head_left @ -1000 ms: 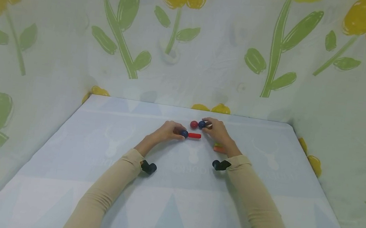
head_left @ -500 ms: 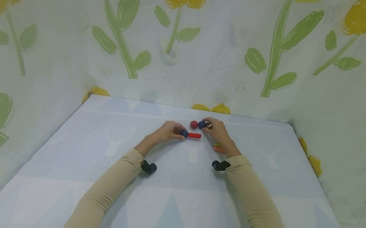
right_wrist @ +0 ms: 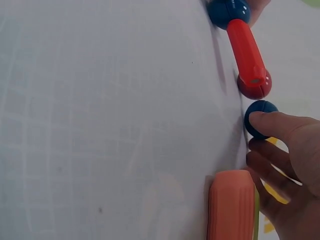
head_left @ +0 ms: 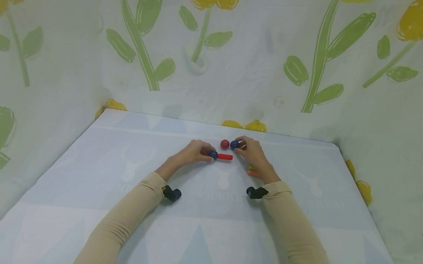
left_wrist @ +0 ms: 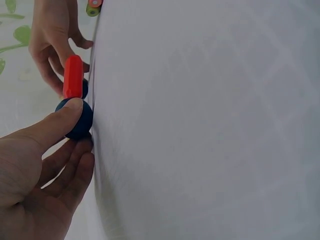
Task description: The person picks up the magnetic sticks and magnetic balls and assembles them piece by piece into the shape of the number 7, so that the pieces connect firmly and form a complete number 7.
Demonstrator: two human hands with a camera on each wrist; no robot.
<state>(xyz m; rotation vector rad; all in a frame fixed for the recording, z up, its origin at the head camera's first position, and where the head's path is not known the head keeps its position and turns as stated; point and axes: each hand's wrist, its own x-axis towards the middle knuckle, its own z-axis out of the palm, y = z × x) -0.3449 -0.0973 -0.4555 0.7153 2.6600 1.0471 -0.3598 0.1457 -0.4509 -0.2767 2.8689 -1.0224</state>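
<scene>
Between thumb and fingers, the left hand (head_left: 195, 151) pinches a dark blue ball (left_wrist: 79, 120), from which a red rod (left_wrist: 73, 76) sticks out. In the head view that rod (head_left: 225, 156) points right, toward the other hand. The right hand (head_left: 251, 151) pinches a second blue ball (right_wrist: 260, 119) with its thumb on top. A red ball (head_left: 225, 144) lies just left of that second ball; a narrow gap separates them in the head view. An orange rod (right_wrist: 231, 205) lies beside the right hand, with a green piece (right_wrist: 256, 212) partly hidden behind it.
The pale table (head_left: 203, 201) has its far edge just beyond the balls. A flower-patterned cloth (head_left: 250, 66) hangs behind and at both sides. A black wrist device (head_left: 172, 193) is on the left sleeve, another (head_left: 256, 193) on the right.
My right hand and its blue ball have shifted very slightly to the right, widening the gap to the red ball. The left hand has stayed in place with its ball and rod.
</scene>
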